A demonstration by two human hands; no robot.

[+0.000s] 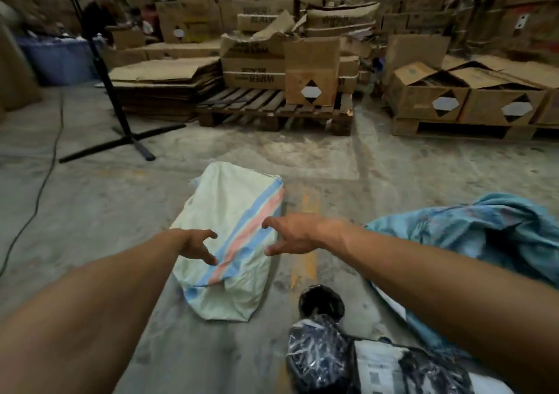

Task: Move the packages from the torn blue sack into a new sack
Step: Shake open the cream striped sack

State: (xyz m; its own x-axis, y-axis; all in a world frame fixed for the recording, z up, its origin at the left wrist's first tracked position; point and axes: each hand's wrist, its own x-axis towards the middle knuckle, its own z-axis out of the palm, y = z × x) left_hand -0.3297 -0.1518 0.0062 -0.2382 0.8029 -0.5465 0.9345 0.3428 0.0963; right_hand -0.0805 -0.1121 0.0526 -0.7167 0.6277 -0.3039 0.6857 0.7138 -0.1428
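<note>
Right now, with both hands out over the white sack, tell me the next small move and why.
Probably lower both hands and take hold of the white striped sack to open it. The left hand and right hand hover over it, open and empty; it lies flat on the floor, while black wrapped packages wait beside the blue sack.

floor (408,163): bare concrete, pretty dusty and stained, faded yellow line running down the middle
white sack (230,242): lying flat on it, blue and pink stripe along one side
blue sack (490,230): crumpled heap on the right
packages (320,354): dark plastic-wrapped bundles at the bottom, beside the blue sack
stand (121,139): black cross-shaped base, far left, with a cable (39,194) trailing across the concrete
pallets (272,112): wooden, at the back, loaded with cardboard boxes
</note>
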